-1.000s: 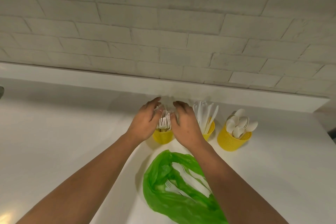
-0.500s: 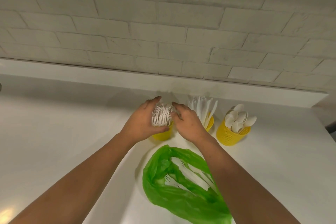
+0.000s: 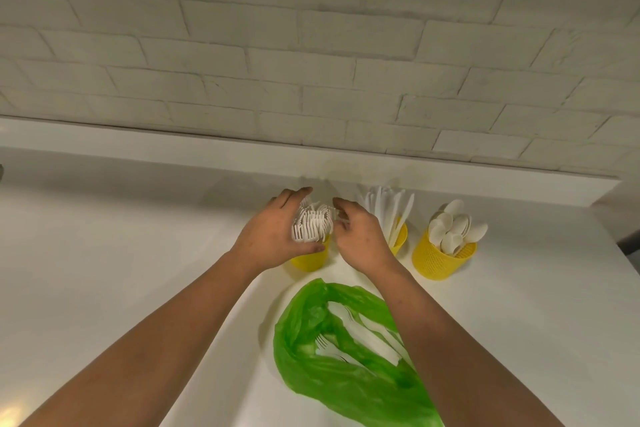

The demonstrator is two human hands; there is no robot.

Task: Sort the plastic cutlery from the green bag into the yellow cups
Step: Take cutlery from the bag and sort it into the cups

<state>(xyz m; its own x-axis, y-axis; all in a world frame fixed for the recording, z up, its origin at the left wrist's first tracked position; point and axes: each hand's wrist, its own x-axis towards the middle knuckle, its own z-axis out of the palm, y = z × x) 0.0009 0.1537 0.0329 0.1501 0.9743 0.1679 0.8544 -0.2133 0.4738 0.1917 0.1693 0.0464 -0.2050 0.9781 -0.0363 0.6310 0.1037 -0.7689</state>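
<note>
**Forks bunched over the leftmost cup, both hands at the bundle**

The person's L hand (image 3: pixel 273 236) grips a bundle of white plastic forks (image 3: pixel 311 224). Fingers curl over the far side, thumb hooks under the near side, tines point twd the camera. The bundle sits right above the left yellow cup (image 3: pixel 310 260), which is mostly hidden behind hand & forks. Can't tell if the handles reach inside it. R hand (image 3: pixel 363 239) is at the bundle's right side w/ fingers bent, tips against the forks. A thin white bit of plastic shows by the fingertips, but whether it's pinched or only touched can't be told.

Just right of the R hand is the middle yellow cup (image 3: pixel 400 241), partly covered by that hand, w/ white knives (image 3: pixel 388 208) standing up & fanning out. Further right, apart from it, the right yellow cup (image 3: pixel 440 260) holds white spoons (image 3: pixel 453 229), bowls up. All 3 cups stand in a row near the back of the white countertop (image 3: pixel 104 270), below a white brick wall (image 3: pixel 311 45).

Nearer the person, btw the forearms, the green bag (image 3: pixel 301 357) lies open on the countertop. The R forearm crosses its right edge. Inside are loose forks (image 3: pixel 327 347) & other white cutlery (image 3: pixel 367 333), lying flat.
</note>
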